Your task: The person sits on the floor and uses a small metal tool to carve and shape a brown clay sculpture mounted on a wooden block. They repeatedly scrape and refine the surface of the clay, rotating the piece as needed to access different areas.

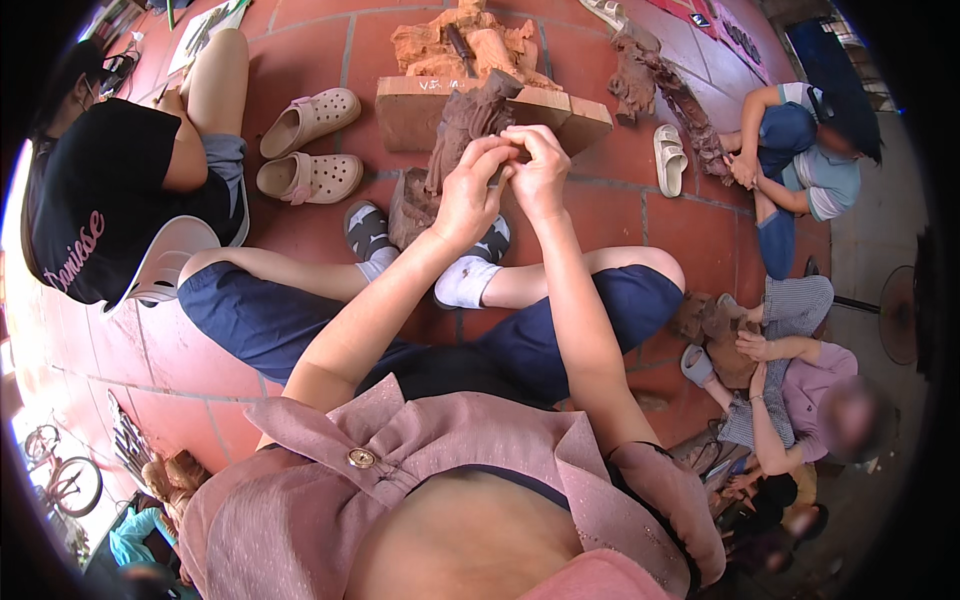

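Note:
My left hand and my right hand meet in front of me, fingers pinched together at the tips. Whatever they hold between them is too small or hidden to make out. Just behind and left of the hands rises a dark brown wood carving, tilted to the right, its rough lower part between my feet. I cannot tell whether my fingers touch the carving.
Beyond stands a thick wooden block with an orange wood carving and a dark-handled tool. Beige clogs and a pale sandal lie on the red tiles. Co-workers sit left and right; a gnarled wood piece lies at far right.

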`<state>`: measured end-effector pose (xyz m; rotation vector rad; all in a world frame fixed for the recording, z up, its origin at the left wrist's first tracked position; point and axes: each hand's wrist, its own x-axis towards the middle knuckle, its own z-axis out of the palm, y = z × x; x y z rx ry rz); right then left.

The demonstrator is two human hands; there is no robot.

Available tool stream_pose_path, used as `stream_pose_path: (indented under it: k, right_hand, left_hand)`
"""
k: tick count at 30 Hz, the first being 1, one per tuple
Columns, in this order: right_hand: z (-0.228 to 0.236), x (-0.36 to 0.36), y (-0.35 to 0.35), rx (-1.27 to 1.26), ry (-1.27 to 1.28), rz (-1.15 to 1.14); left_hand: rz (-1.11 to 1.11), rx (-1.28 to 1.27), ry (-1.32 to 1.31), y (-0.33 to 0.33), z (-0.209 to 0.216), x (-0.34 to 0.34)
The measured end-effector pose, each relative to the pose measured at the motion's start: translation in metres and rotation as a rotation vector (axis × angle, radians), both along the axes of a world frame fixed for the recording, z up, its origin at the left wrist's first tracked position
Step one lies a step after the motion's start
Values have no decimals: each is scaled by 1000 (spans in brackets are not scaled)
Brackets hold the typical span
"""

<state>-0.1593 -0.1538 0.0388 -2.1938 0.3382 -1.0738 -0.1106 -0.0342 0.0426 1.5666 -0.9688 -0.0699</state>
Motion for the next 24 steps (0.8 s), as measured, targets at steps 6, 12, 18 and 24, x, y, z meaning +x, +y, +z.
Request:
stream_pose_path:
  k: [6,12,18,24]
  right_hand:
    - [-2,-12,1,-2,108,103]
    - [-1,-39,12,26,109,66]
    - [6,-20,4,-25,20,50]
    - [-18,-24,5,67,122,134]
  left_hand:
    - [8,80,-15,13,-4,-11]
    - [-73,186,-71,21,4,-35]
    - [-41,184,-198,9,9,-18]
    - [-98,260,-143,19,1,-20]
